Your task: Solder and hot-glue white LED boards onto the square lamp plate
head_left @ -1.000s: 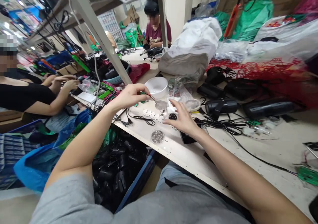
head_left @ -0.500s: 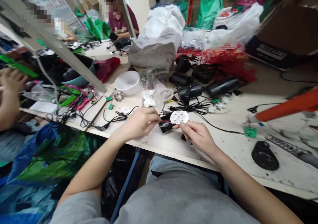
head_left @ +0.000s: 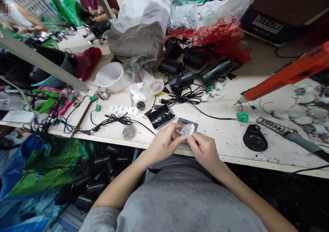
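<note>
Workbench [head_left: 226, 136], near edge: left hand [head_left: 164, 144] and right hand [head_left: 204, 149] half-closed, both pinching a small clear plastic piece [head_left: 187, 129] just above a black rectangular plate [head_left: 187, 123].

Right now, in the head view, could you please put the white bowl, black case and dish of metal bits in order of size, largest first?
White bowl, black case, dish of metal bits. The bowl sits farther off, so may be bigger still.

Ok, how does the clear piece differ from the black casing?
The clear piece is see-through and held between the left hand and right hand; the black casing is opaque, glossy and lies on the table. The clear piece looks smaller than the casing. Both look plastic.
</note>
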### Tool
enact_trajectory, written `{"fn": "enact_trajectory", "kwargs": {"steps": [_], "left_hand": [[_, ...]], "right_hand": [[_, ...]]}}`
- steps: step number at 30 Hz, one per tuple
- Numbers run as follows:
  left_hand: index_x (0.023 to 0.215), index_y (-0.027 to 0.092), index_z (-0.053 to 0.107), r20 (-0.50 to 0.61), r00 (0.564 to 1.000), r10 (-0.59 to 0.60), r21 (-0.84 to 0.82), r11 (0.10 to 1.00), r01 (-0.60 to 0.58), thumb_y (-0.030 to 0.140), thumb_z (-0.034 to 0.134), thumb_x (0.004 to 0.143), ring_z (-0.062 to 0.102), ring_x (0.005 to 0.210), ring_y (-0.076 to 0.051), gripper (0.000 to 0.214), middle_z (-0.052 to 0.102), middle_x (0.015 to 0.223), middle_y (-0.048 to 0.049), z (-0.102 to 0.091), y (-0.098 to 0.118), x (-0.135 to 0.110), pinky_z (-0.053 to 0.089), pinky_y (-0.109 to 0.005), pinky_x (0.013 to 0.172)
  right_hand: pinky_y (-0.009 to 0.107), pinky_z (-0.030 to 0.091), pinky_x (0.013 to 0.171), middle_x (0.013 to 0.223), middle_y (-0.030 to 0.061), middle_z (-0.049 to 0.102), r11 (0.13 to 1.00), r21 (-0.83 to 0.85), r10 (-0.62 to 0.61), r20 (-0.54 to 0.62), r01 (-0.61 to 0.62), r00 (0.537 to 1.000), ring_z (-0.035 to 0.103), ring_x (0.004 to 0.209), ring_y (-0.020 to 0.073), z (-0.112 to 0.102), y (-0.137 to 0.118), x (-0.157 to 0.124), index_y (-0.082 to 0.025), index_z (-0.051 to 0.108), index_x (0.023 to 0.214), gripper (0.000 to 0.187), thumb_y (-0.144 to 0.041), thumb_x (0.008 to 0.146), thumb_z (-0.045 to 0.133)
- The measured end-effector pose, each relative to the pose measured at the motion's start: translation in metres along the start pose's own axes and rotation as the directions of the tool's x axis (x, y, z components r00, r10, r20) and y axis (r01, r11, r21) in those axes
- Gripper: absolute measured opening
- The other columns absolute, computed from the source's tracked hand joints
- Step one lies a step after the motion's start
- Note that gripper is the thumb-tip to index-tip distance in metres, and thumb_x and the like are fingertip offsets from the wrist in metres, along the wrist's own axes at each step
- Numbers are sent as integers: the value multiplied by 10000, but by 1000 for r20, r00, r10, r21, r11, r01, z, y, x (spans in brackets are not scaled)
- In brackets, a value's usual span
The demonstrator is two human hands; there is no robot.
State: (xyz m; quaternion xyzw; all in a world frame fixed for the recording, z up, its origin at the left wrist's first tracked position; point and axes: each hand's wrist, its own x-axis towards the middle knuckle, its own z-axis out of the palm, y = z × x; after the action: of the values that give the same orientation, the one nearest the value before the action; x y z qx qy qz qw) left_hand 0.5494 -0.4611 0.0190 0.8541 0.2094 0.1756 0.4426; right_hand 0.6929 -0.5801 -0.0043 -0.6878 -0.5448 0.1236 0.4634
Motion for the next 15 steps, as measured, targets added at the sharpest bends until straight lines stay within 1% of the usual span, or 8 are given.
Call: {"fn": "enact_trajectory", "kwargs": {"steps": [3,6,9,11,12,13,14,15], "left_hand": [[1127,172,594,-87,992,90,80,993,-83,263,620,968,685,797,-148,185,699,975,-53,13,-10,2,572,-251,697],[1079,167,639,-184,957,224,249,953,-175,163,555,984,677,887,-162,127,676,971,-68,26,-22,4,568,-263,776],[1079,158,670,-219,929,300,374,905,-204,116,523,984,666,888,-165,180,669,976,-78,35,-31,5,558,-265,777],[1098,163,678,-222,923,313,429,882,-196,96,509,973,660,866,-166,220,667,972,-75,37,-34,5,550,-268,751],[1109,169,679,-219,923,315,449,873,-191,95,502,971,658,859,-166,237,667,978,-74,37,-34,5,546,-271,745],[1127,174,675,-216,924,316,463,866,-188,102,499,970,655,852,-165,246,666,993,-76,37,-33,4,544,-275,744],[1153,175,667,-213,925,315,470,863,-186,115,501,971,650,843,-163,254,664,1018,-81,36,-32,4,543,-279,746],[1186,174,653,-206,927,314,474,861,-187,132,508,968,643,833,-160,265,662,1054,-90,35,-31,4,543,-283,746]], "right_hand": [[240,415,511,571,-21,559,995,-3,95,-5,-95,995,555,505,117,5,7,1,-202,571,658,379,-300,1017,503],[269,497,608,713,16,615,994,-104,15,-38,-19,999,630,633,147,-1,10,1,-197,685,758,281,-301,991,566],[303,547,738,828,40,660,989,-144,-43,-123,25,991,673,782,169,-21,12,-7,-202,725,845,166,-273,961,631],[304,538,719,832,26,679,986,-160,10,-242,-50,970,665,781,166,-44,17,-21,-222,725,845,120,-261,942,666],[302,522,685,805,14,677,980,-158,67,-317,-122,946,651,749,162,-56,21,-31,-232,713,806,132,-262,931,683],[303,504,652,771,8,668,969,-133,139,-405,-208,904,637,715,162,-69,26,-41,-235,698,762,161,-267,920,697],[306,485,622,728,5,651,948,-75,235,-489,-309,840,619,676,162,-80,31,-52,-234,678,721,195,-271,909,711],[305,467,579,670,-1,623,922,10,325,-564,-387,759,594,612,155,-91,34,-61,-233,654,689,221,-266,895,726]]}}
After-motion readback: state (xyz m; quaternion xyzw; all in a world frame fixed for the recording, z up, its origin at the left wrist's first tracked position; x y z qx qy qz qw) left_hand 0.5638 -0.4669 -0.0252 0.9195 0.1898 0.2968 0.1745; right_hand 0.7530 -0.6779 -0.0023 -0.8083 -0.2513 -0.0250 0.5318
